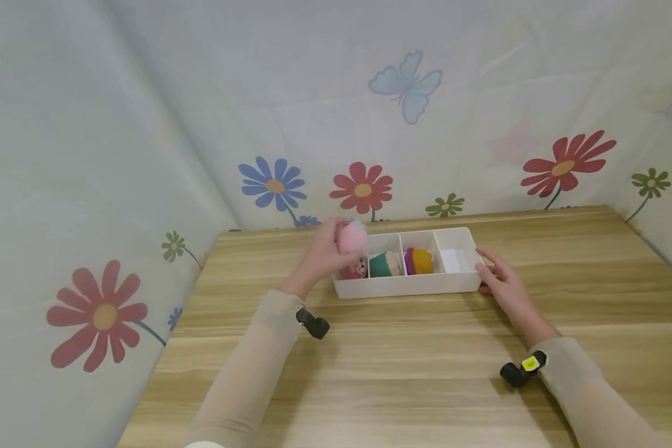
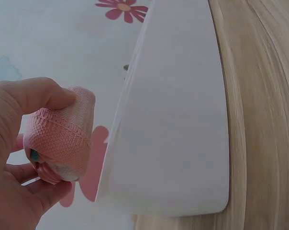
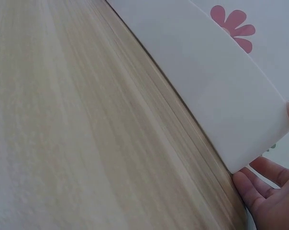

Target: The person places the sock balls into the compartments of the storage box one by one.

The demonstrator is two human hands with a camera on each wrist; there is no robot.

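Note:
My left hand [image 1: 322,252] holds a rolled pink sock [image 2: 63,134] between thumb and fingers, above the left end of a white divided box [image 1: 409,286]. Under that hand, in the leftmost compartment, lies a pinkish patterned roll [image 1: 357,269], partly hidden. Beside it sits a green and cream roll [image 1: 385,264], then a mustard and purple roll [image 1: 421,261]. The white bottom shows in the rightmost compartment. At the box's right end, my right hand [image 1: 506,286] touches the outer wall with thumb and fingers; the right wrist view shows fingertips by the lower corner.
The box stands on a wood-grain table [image 1: 403,361] near its back edge. Behind and to the left hangs a pale curtain [image 1: 308,112] printed with flowers and a butterfly. A dark wrist camera [image 1: 312,323] sits on each wrist.

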